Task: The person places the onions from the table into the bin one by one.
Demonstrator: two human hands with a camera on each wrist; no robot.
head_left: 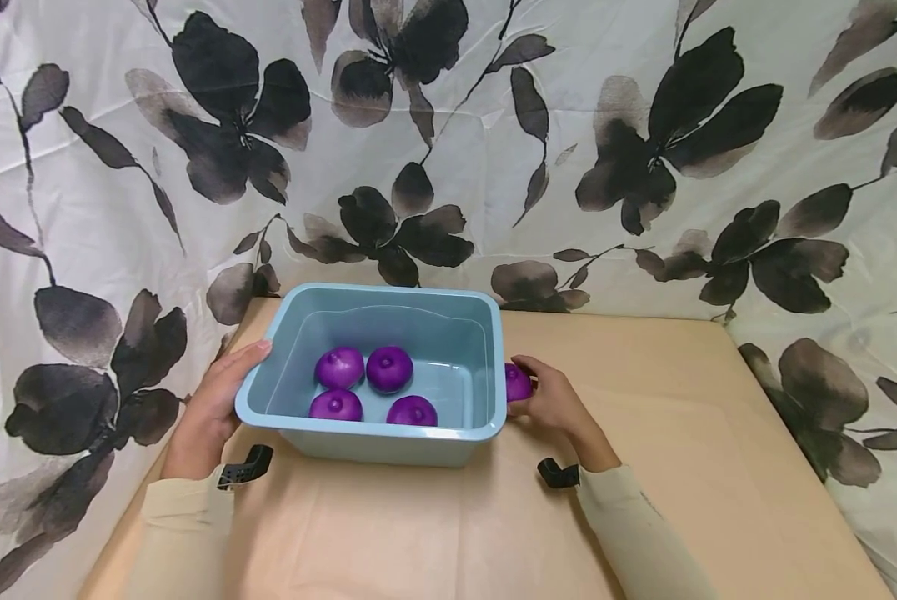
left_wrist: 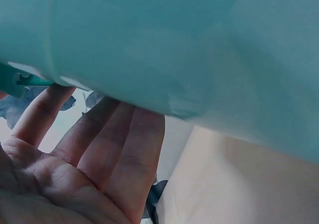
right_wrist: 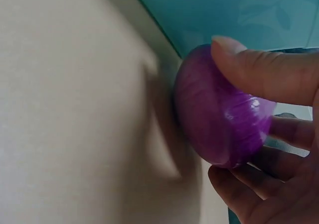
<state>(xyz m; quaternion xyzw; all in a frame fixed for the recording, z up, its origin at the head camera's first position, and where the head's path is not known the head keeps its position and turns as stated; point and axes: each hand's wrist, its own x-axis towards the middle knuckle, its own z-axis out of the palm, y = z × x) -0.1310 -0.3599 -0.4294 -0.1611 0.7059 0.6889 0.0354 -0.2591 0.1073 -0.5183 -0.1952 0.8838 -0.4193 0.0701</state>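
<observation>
Purple ball (head_left: 518, 382) sits pinched in the right hand (head_left: 556, 404), just right of the blue tub (head_left: 486, 350). Left hand (head_left: 216, 404) lies flat, fingers spread straight against the tub's left wall; four purple balls (head_left: 373, 387) lie inside.

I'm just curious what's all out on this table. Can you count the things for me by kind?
Purple round pieces in the tub: 4
Purple round piece held in the right hand, beside the tub: 1
Light blue tub, touched by the left hand: 1
Total: 6 things
</observation>
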